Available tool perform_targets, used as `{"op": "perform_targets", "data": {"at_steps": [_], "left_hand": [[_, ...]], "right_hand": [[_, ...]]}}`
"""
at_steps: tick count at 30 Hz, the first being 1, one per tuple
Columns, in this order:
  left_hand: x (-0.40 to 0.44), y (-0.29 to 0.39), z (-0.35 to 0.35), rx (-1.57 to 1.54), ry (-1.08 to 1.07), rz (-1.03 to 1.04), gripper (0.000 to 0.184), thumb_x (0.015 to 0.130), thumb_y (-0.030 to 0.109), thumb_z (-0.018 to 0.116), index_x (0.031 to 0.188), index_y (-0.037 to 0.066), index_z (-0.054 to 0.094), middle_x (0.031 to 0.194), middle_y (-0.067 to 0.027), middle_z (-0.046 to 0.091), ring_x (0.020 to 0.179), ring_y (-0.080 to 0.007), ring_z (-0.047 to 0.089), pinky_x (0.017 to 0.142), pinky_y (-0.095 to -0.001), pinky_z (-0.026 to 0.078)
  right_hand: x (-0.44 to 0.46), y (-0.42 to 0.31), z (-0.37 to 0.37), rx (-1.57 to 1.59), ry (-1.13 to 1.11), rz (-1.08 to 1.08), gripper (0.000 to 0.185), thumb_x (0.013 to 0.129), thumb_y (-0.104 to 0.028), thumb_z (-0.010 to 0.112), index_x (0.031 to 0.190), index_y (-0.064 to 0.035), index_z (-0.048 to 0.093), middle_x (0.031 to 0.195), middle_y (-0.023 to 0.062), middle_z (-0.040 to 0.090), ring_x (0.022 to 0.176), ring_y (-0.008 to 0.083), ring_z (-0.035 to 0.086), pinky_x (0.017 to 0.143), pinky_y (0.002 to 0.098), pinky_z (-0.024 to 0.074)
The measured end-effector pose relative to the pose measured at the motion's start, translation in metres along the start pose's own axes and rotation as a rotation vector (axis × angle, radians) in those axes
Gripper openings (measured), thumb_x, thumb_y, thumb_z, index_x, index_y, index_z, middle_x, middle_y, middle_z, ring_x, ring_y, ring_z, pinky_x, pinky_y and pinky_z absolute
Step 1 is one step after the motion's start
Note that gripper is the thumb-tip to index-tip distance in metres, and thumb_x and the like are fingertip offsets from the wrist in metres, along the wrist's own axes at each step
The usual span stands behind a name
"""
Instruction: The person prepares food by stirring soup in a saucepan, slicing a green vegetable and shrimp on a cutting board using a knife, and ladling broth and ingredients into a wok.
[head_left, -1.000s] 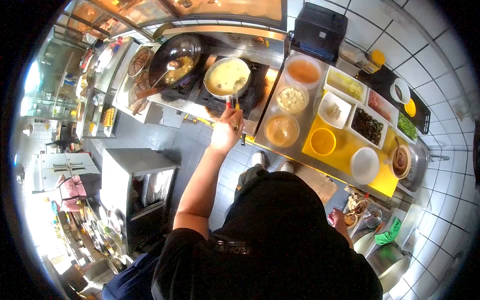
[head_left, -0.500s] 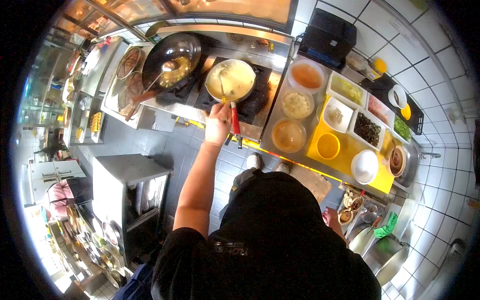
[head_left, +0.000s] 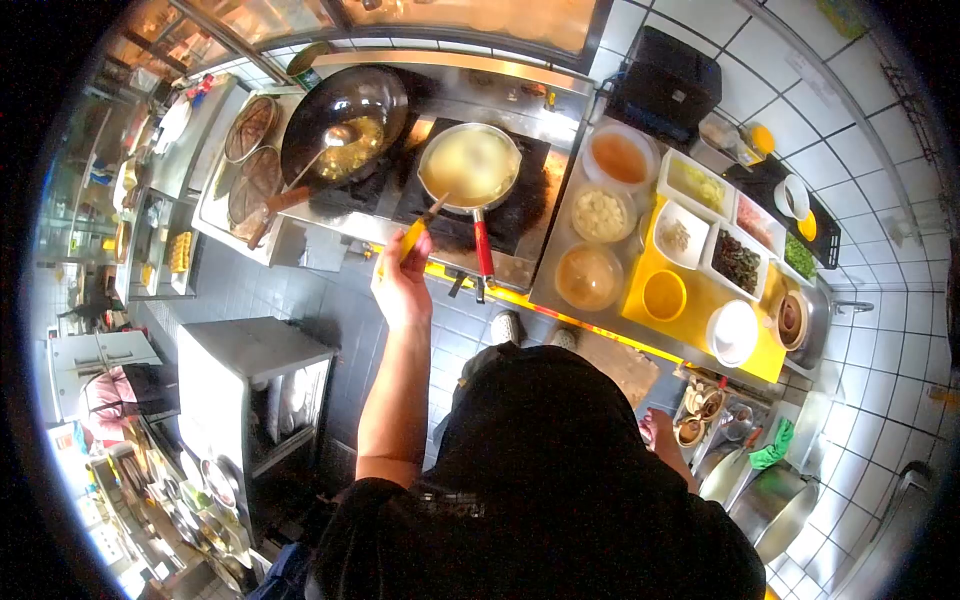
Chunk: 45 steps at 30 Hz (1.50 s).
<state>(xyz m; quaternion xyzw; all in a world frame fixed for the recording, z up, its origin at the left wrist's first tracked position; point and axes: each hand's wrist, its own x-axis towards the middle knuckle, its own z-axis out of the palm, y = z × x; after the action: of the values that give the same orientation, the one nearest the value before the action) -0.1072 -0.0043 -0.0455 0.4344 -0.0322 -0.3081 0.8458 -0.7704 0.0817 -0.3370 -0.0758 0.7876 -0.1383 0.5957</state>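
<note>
My left hand (head_left: 403,290) is closed around the yellow handle of a utensil (head_left: 413,234), whose tip points at the near rim of a light-coloured pan (head_left: 470,165). Pale yellow liquid lies in the pan, which rests on the right burner. Its red handle (head_left: 483,250) sticks out toward me, untouched. To the left, a black wok (head_left: 375,95) holds a ladle (head_left: 338,134) and yellowish food. Low on the right, my right hand (head_left: 656,430) hangs partly behind my black clothing; its fingers are too small to read.
Right of the stove, tubs of orange liquid (head_left: 619,155) and pale pieces (head_left: 600,214) stand by a yellow board (head_left: 645,255) with white containers and a yellow cup (head_left: 664,295). Strainers (head_left: 252,130) sit left of the wok. A metal cabinet (head_left: 250,345) stands left of me.
My left hand was at the pan's red handle, then worked the yellow-handled utensil inside the pan. Now it has drawn back toward me and left, lifting the utensil out of the liquid.
</note>
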Motion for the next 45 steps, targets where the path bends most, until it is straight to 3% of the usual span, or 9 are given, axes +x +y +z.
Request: {"op": "perform_targets", "data": {"at_steps": [6, 9, 17, 20, 23, 28, 34, 37, 45], "left_hand": [[-0.02, 0.021, -0.009, 0.546, -0.166, 0.271, 0.027, 0.097, 0.007, 0.057, 0.118, -0.009, 0.061, 0.108, -0.0204, 0.067, 0.092, -0.0314, 0.07, 0.088, -0.0381, 0.057], [-0.016, 0.041, -0.011, 1.359, -0.587, 0.836, 0.024, 0.09, 0.001, 0.063, 0.113, -0.003, 0.067, 0.107, -0.0183, 0.068, 0.088, -0.0318, 0.071, 0.084, -0.0351, 0.056], [-0.02, 0.029, 0.027, 1.302, -1.034, 0.615, 0.027, 0.081, -0.002, 0.066, 0.107, 0.003, 0.067, 0.105, -0.0184, 0.065, 0.088, -0.0364, 0.067, 0.076, -0.0412, 0.056], [0.0, -0.004, 0.029, 1.349, -1.059, 0.653, 0.032, 0.08, 0.0, 0.067, 0.112, 0.001, 0.066, 0.106, -0.02, 0.064, 0.091, -0.0382, 0.066, 0.078, -0.0419, 0.056], [0.014, -0.018, 0.041, 1.407, -1.04, 0.743, 0.029, 0.079, 0.002, 0.066, 0.108, 0.0, 0.065, 0.104, -0.0189, 0.063, 0.089, -0.0378, 0.066, 0.076, -0.0431, 0.056], [0.039, -0.03, 0.04, 1.578, -1.03, 0.761, 0.012, 0.084, 0.005, 0.058, 0.096, 0.002, 0.059, 0.095, -0.0178, 0.06, 0.083, -0.0384, 0.063, 0.071, -0.0458, 0.054], [0.033, -0.023, 0.016, 1.601, -1.042, 0.758, 0.013, 0.082, 0.0, 0.054, 0.095, 0.001, 0.055, 0.097, -0.0214, 0.058, 0.089, -0.0408, 0.06, 0.072, -0.0489, 0.052], [0.002, 0.004, 0.023, 1.621, -0.975, 0.713, 0.008, 0.084, 0.001, 0.055, 0.091, 0.001, 0.055, 0.091, -0.0209, 0.058, 0.081, -0.0419, 0.059, 0.068, -0.0496, 0.052], [-0.018, -0.016, -0.06, 1.385, -0.725, 0.89, 0.028, 0.093, 0.002, 0.058, 0.12, 0.001, 0.064, 0.117, -0.0211, 0.061, 0.099, -0.0368, 0.064, 0.085, -0.0383, 0.054]], "right_hand": [[-0.022, -0.002, 0.019, -0.147, -0.044, -0.085, 0.023, 0.095, -0.029, 0.06, 0.105, -0.0091, 0.059, 0.088, 0.0059, 0.058, 0.074, 0.0204, 0.06, 0.062, 0.0381, 0.0546], [-0.026, 0.003, 0.022, -0.24, -0.07, -0.208, 0.012, 0.095, -0.024, 0.06, 0.095, -0.0123, 0.058, 0.078, 0.0033, 0.055, 0.065, 0.0173, 0.057, 0.056, 0.0328, 0.051], [0.006, 0.024, 0.003, 0.073, -0.313, 0.006, 0.008, 0.093, -0.02, 0.061, 0.088, -0.0129, 0.061, 0.07, 0.0041, 0.058, 0.066, 0.0192, 0.059, 0.056, 0.0321, 0.0519], [-0.018, 0.029, 0.025, 0.032, -0.014, -0.039, 0.011, 0.094, -0.023, 0.059, 0.089, -0.0139, 0.061, 0.074, 0.0027, 0.058, 0.066, 0.0198, 0.059, 0.059, 0.0321, 0.0528], [0.026, 0.052, 0.0, 0.053, -0.325, -0.059, 0.012, 0.095, -0.024, 0.058, 0.092, -0.0137, 0.061, 0.079, 0.0028, 0.059, 0.065, 0.0198, 0.06, 0.06, 0.0338, 0.0545], [0.118, 0.12, -0.042, -0.491, -0.29, -0.819, 0.011, 0.095, -0.024, 0.059, 0.095, -0.0127, 0.061, 0.082, 0.004, 0.06, 0.069, 0.02, 0.062, 0.063, 0.0341, 0.0558], [0.122, 0.129, -0.04, -0.276, -0.401, -0.904, 0.014, 0.093, -0.025, 0.061, 0.095, -0.0111, 0.06, 0.085, 0.0059, 0.06, 0.073, 0.0199, 0.063, 0.065, 0.0355, 0.0562], [0.041, 0.089, -0.006, 0.334, -0.193, -0.194, 0.016, 0.091, -0.025, 0.065, 0.096, -0.0098, 0.062, 0.085, 0.0065, 0.06, 0.073, 0.0196, 0.063, 0.064, 0.0371, 0.0562], [-0.06, -0.008, -0.024, -0.834, 0.553, -0.303, 0.022, 0.09, -0.025, 0.064, 0.102, -0.0071, 0.067, 0.087, 0.0112, 0.067, 0.082, 0.0254, 0.069, 0.062, 0.0395, 0.0577]]}}
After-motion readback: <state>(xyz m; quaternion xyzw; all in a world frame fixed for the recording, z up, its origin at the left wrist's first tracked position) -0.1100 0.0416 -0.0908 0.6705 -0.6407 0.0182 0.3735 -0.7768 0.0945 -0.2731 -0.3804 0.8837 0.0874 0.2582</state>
